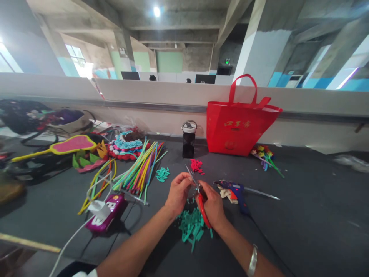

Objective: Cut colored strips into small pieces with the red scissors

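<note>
Red-handled scissors (204,211) are gripped in my right hand (213,204), their blades pointing up and left toward my left fingertips. My left hand (179,192) is closed in a pinch close to the blades; what lies between its fingers is too small to make out. Beneath both hands a loose pile of green strips (191,227) lies on the dark table (311,215). Beyond the hands sit a small heap of red pieces (196,166) and, further left, a heap of teal pieces (163,174).
A blue glue gun (240,196) lies right of my hands. Behind stand a black bottle (188,144) and a red bag (236,129). Colourful pipe cleaners (144,167), a purple power strip (108,215) with a white cable, and craft pieces occupy the left.
</note>
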Tool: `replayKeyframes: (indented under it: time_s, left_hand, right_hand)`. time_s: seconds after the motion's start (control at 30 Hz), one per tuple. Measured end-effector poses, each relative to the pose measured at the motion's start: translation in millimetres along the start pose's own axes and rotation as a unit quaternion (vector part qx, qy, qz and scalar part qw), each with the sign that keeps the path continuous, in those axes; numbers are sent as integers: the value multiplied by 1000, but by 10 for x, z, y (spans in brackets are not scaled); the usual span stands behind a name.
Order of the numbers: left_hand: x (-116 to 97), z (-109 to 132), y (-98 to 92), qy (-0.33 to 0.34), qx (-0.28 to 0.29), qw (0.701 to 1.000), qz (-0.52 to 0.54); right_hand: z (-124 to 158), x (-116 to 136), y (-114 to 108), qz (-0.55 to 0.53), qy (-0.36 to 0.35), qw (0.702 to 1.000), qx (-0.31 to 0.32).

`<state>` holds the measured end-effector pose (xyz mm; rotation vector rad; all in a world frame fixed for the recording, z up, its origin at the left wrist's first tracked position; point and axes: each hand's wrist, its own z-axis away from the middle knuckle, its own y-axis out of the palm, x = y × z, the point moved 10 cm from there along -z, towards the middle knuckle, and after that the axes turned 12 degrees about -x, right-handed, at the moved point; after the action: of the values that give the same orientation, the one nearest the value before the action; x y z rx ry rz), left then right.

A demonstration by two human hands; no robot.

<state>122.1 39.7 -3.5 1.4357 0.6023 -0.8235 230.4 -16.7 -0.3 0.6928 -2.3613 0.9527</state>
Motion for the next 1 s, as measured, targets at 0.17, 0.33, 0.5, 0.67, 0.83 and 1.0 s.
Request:
replayKeyframes:
  time_s: [0.17,0.33,0.5,0.67,0.83,1.0]
  left_hand:
    - [-5,-8,-10,3,-3,1000,-2]
    - [-27,-2,-7,8,-4,1000,-3]
    - [-36,-1,-11,15,-6,1000,-6]
    - [-16,-4,-12,14,-2,1000,-9]
    - [-22,2,-15,12,-6,1000,-9]
    - [-29,0,-7,13,-2,1000,-13]
  right_hand:
    - [5,0,-6,5,4,1000,-1]
    - [-8,24,-20,7,7,1000,1]
    - [-3,5,6,2,4,1000,6]
    - [1,8,-5,-4,4,1000,-3]
    - [0,10,-4,-5,14,1000,4]
    - [4,45,-38,-21,12,1000,-5]
